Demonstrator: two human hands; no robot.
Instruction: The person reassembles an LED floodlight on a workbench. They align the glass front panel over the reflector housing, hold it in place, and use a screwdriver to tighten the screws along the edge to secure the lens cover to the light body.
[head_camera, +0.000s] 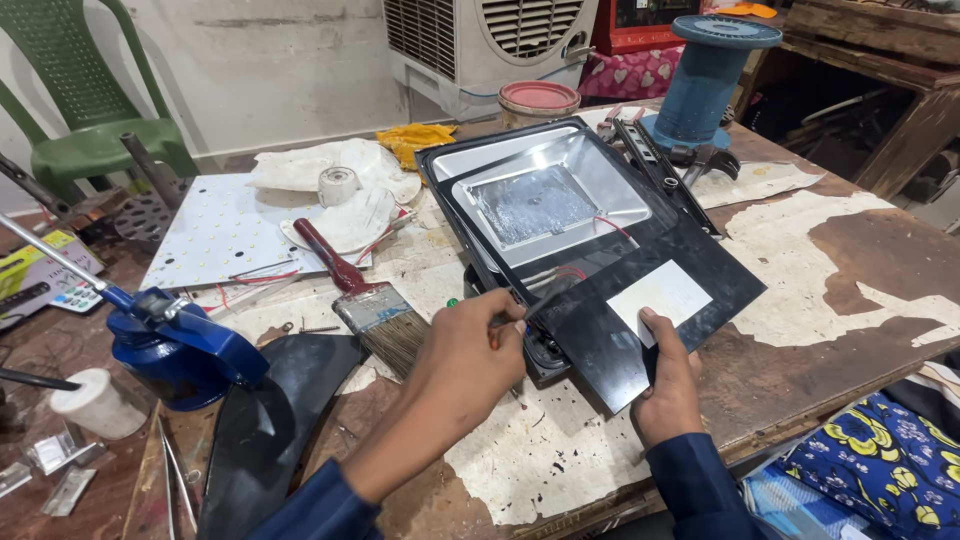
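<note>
Right hand (668, 385) grips glossy black panel (640, 300); left hand (470, 355) pinches slim metal tool (535, 305).

Light's pretty even on my feed, bright and soft, coming from overhead by the look of it, so I only get short faint shadows right under my left hand (465, 365) and right hand (668, 385). Just past my fingers the silver reflector (545, 200) of the lamp housing throws a pale glare, and the glossy black panel (640, 300) under my right thumb picks up a dull sheen. Focus is sharp around both hands. Lines bend a bit toward the frame edges, wide lens stuff, and the near corners below my wrists go slightly soft.
</note>
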